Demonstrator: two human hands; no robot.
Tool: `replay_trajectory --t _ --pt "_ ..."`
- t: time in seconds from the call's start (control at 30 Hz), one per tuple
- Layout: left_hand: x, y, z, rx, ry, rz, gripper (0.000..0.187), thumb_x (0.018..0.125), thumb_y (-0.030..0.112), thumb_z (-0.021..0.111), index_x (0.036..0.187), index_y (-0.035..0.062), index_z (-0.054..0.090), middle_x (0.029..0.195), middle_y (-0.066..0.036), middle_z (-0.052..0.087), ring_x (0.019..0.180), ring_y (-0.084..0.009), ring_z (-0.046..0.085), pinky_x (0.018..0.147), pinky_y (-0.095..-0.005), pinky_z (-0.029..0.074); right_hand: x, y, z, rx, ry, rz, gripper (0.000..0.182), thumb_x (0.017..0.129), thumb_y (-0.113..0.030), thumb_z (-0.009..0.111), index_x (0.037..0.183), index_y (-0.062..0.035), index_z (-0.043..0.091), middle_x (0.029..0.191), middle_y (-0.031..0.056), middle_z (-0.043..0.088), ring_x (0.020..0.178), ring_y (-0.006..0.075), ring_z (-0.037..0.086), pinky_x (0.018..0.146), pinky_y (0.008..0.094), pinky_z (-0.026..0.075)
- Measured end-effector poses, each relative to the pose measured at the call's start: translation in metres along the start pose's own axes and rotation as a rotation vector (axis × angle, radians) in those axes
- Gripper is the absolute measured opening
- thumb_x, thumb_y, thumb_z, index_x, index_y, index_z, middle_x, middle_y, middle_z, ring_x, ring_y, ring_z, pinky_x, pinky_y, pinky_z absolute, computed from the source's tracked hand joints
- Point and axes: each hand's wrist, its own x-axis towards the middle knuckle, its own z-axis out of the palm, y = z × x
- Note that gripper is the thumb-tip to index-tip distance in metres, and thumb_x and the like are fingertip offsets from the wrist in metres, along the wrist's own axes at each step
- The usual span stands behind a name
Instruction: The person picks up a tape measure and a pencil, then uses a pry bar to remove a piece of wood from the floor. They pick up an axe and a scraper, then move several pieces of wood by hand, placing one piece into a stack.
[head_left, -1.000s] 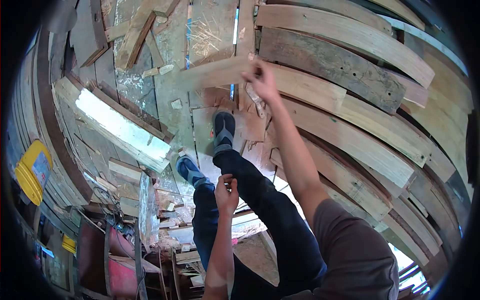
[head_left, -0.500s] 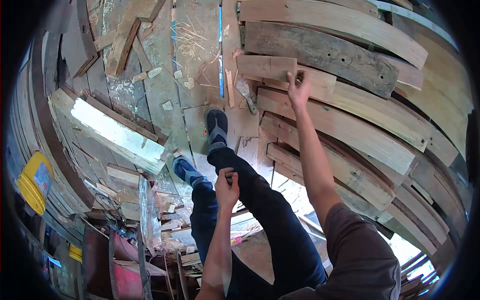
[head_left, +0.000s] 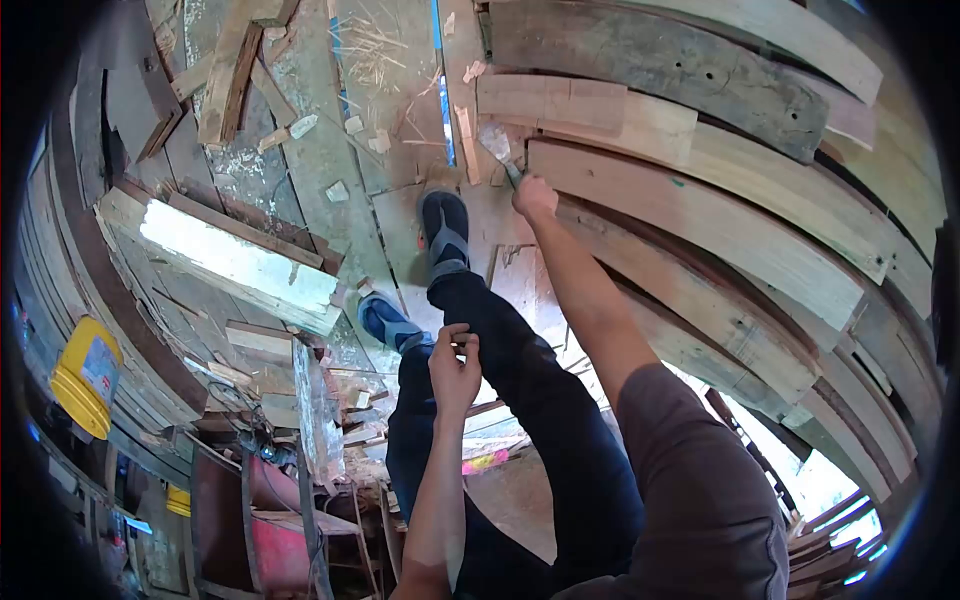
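My right hand is closed round the handle of a flat-bladed scraper, whose blade lies on the floor boards and points up and left. Just right of that hand are long curved-looking planks. A short board piece rests on the end of a pale plank above the scraper. My left hand is held over my leg near the knee, its fingers curled and a gap between thumb and fingers, with nothing visible in them.
A timber with a white face lies at the left. A yellow bucket stands at the far left. Wood scraps and straw-like slivers litter the floor. A crooked wood piece lies at the top left. My shoes are on the boards.
My right hand has moved down and left from the short board piece and has taken hold of the scraper's handle. The left hand has stayed over my leg. The view has shifted slightly.
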Motion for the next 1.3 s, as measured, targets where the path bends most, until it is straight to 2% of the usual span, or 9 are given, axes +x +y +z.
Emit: replay_trajectory --t 0.13,0.33,0.43,0.63,0.87,0.97,1.1,1.23,1.3 --pt "0.0 0.002 -0.008 0.046 -0.025 -0.02 0.019 0.086 0.013 0.058 0.099 -0.0009 0.055 0.077 -0.009 0.063 0.06 -0.0138 0.056 0.05 -0.0251 0.042 0.018 -0.012 0.043 -0.225 0.18 -0.055 0.028 0.088 -0.018 0.04 0.1 -0.0018 0.06 0.094 0.016 0.065 0.082 0.0303 0.066 0.068 0.0388 0.053" --pt "0.001 0.002 -0.008 0.043 -0.044 -0.03 0.018 0.086 0.012 0.058 0.098 -0.0006 0.055 0.078 -0.008 0.063 0.06 -0.0132 0.056 0.049 -0.025 0.041 0.023 -0.01 0.046 -0.15 0.254 -0.084 0.03 0.09 -0.017 0.035 0.095 -0.001 0.06 0.089 0.0149 0.066 0.075 0.0318 0.066 0.065 0.0398 0.053" --pt "0.0 0.001 -0.008 0.054 -0.054 -0.023 0.019 0.086 0.013 0.058 0.099 -0.0001 0.056 0.077 -0.008 0.063 0.06 -0.0126 0.055 0.05 -0.0251 0.041 0.023 -0.011 0.043 0.068 0.145 -0.005 0.033 0.088 -0.026 0.043 0.1 0.0005 0.059 0.095 0.0189 0.063 0.082 0.0344 0.065 0.069 0.0427 0.053" --pt "0.0 0.002 -0.004 0.029 -0.053 -0.013 0.019 0.087 0.015 0.058 0.1 0.0008 0.056 0.079 -0.008 0.063 0.061 -0.0122 0.056 0.054 -0.0255 0.043 -0.049 -0.013 0.008 0.349 0.276 -0.152 0.059 0.072 -0.03 0.065 0.123 -0.0064 0.047 0.104 0.0279 0.057 0.1 0.0413 0.056 0.085 0.0456 0.047" --pt "-0.002 -0.009 0.002 -0.105 -0.033 -0.071 0.023 0.087 0.019 0.057 0.101 0.0007 0.055 0.083 -0.009 0.063 0.07 -0.0144 0.057 0.06 -0.0273 0.044 -0.125 -0.004 -0.016 0.553 0.174 -0.374 0.042 0.069 -0.024 0.066 0.106 -0.004 0.059 0.074 0.0234 0.059 0.074 0.0388 0.06 0.069 0.0439 0.048" --pt "0.0 -0.011 0.003 -0.43 -0.005 -0.254 0.03 0.091 0.03 0.053 0.106 0.0041 0.054 0.096 -0.007 0.062 0.081 -0.0131 0.058 0.068 -0.0252 0.044 -0.157 -0.015 -0.05 0.657 -0.212 -0.753 0.034 0.069 -0.024 0.066 0.092 -0.0003 0.056 0.071 0.0222 0.055 0.068 0.038 0.058 0.061 0.0423 0.045" --pt "0.011 -0.022 -0.005 -0.847 0.008 -0.403 0.032 0.095 0.033 0.047 0.113 0.0074 0.049 0.107 -0.008 0.057 0.092 -0.0159 0.056 0.077 -0.0294 0.044 -0.203 -0.049 -0.075 0.6 -0.421 -1.171 0.03 0.07 -0.021 0.066 0.084 0.0015 0.053 0.069 0.0216 0.053 0.066 0.0385 0.055 0.059 0.0412 0.043" --pt "0.012 -0.033 -0.009 -0.962 0.203 -0.354 0.03 0.095 0.032 0.047 0.112 0.0066 0.047 0.112 -0.01 0.057 0.093 -0.0171 0.055 0.078 -0.0313 0.045 -0.211 -0.064 -0.08 0.626 -0.691 -1.227 0.026 0.072 -0.021 0.065 0.084 0.0005 0.057 0.073 0.0185 0.059 0.068 0.0341 0.058 0.062 0.0378 0.046" --pt "0.011 -0.028 -0.014 -0.895 0.305 -0.301 0.03 0.095 0.032 0.047 0.11 0.0058 0.046 0.115 -0.011 0.056 0.092 -0.0173 0.056 0.076 -0.0296 0.046 -0.176 -0.061 -0.061 0.771 -0.835 -1.156 0.024 0.077 -0.02 0.063 0.09 -0.0001 0.062 0.082 0.0137 0.065 0.068 0.0232 0.062 0.065 0.0332 0.049"
